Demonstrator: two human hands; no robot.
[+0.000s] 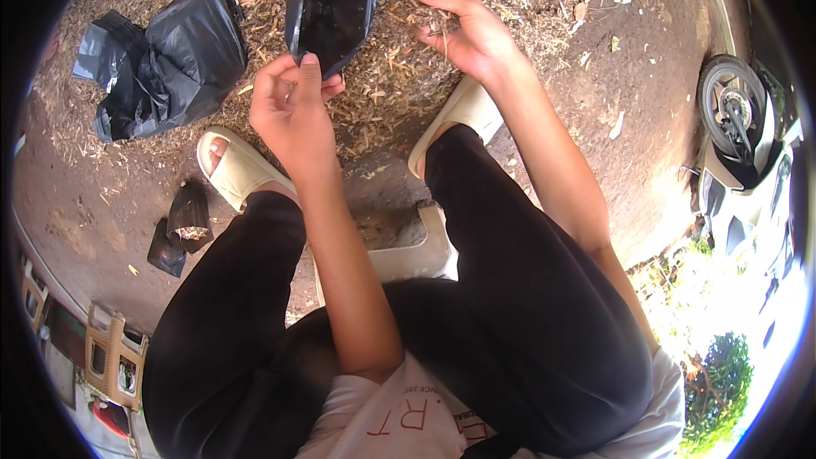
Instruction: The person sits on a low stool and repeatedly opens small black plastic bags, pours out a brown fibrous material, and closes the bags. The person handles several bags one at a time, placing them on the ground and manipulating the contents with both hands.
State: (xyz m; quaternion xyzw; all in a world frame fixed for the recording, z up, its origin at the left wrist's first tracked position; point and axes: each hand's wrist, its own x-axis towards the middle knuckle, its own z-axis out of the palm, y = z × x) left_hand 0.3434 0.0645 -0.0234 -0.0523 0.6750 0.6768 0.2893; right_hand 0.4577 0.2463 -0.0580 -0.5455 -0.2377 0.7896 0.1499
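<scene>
Black pouch (330, 13) pinched in the left hand (293, 110), mostly beyond its fingertips; parted, half-curled fingers on the right hand (474, 41), cannot tell whether gripping shavings (395, 38); left of the left fingers, bulky dark bag (195, 55).

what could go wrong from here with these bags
The left hand grips the glossy black plastic bag only at its near end, so it might slip or fold. The left beige slip-on sandal sits near a short black bag showing pale shavings; a foot shift could spill them.
</scene>
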